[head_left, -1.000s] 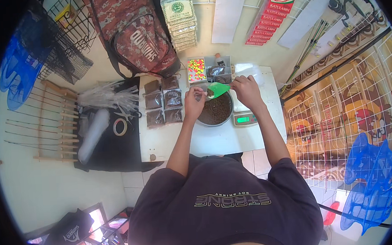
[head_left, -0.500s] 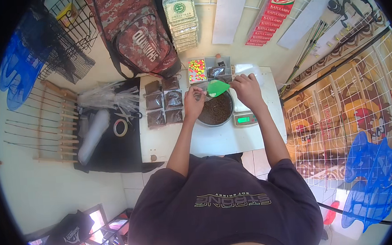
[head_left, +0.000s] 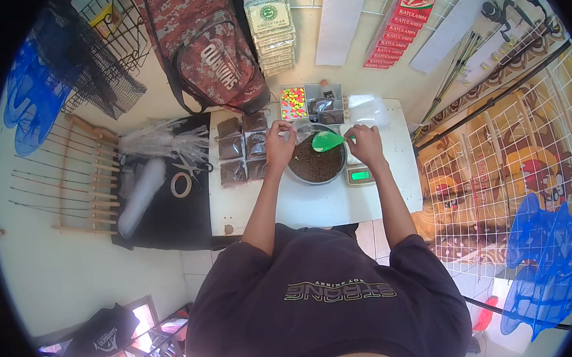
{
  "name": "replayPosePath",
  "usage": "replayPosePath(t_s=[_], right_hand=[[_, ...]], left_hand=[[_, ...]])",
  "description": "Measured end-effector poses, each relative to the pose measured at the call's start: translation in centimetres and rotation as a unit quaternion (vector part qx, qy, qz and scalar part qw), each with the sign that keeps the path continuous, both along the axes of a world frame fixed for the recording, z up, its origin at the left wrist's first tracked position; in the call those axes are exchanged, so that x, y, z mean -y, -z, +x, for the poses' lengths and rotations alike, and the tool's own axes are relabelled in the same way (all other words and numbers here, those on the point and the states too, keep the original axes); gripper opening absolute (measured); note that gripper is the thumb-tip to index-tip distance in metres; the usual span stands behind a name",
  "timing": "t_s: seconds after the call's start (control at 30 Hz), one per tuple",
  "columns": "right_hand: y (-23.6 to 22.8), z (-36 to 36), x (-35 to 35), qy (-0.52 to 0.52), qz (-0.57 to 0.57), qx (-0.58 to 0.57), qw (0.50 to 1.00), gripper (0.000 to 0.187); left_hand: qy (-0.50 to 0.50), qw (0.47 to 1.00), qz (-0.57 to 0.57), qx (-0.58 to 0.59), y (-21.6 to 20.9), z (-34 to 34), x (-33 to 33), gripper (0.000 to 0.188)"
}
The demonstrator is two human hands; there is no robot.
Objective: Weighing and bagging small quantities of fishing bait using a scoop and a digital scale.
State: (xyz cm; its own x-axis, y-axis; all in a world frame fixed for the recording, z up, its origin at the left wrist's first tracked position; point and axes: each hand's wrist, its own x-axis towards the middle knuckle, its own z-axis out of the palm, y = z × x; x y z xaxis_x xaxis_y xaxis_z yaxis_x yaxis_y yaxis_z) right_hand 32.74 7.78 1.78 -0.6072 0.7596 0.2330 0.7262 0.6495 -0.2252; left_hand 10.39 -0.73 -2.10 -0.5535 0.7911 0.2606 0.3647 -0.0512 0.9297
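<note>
My right hand (head_left: 364,143) grips a green plastic spoon (head_left: 327,141), its bowl over the far part of a round container (head_left: 293,175) of dark brown granules (head_left: 316,163). On the container's left side my left hand (head_left: 280,141) is closed with fingers pinched on a small clear plastic bag (head_left: 302,133), which is hard to make out against the rim. Just right of the container sits a digital scale (head_left: 360,176) with a lit green display. Several filled clear packets (head_left: 231,148) lie in rows left of my left hand.
Behind the container stands a divided box (head_left: 338,103) with colourful pellets (head_left: 292,103) and dark packets. Clear bags (head_left: 365,108) lie at the white table's (head_left: 288,208) back right. Scissors (head_left: 184,165) and a tape roll (head_left: 180,185) rest on a black surface at left.
The spoon has moved from beside the bag in my left hand down and right, over the granules. My hands are slightly farther apart, and the view has shifted a little.
</note>
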Motion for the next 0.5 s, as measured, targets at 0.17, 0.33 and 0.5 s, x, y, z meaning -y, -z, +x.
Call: replayPosePath(t_s=[0.17,0.33,0.5], right_hand=[[5.0,-0.9,0.8,0.011,-0.026,-0.017,0.999,0.007],[5.0,-2.2,2.0,-0.001,-0.038,-0.104,0.994,0.032],[0.5,-5.9,1.7,-0.091,-0.043,-0.281,0.954,0.061]], left_hand=[[-0.012,0.999,0.015,-0.027,-1.1,-1.0,-0.1,0.017],[-0.019,0.998,0.021,-0.060,-4.0,-1.4,0.0,0.015],[0.034,0.997,0.063,-0.013,-5.6,-2.3,-0.6,0.015]])
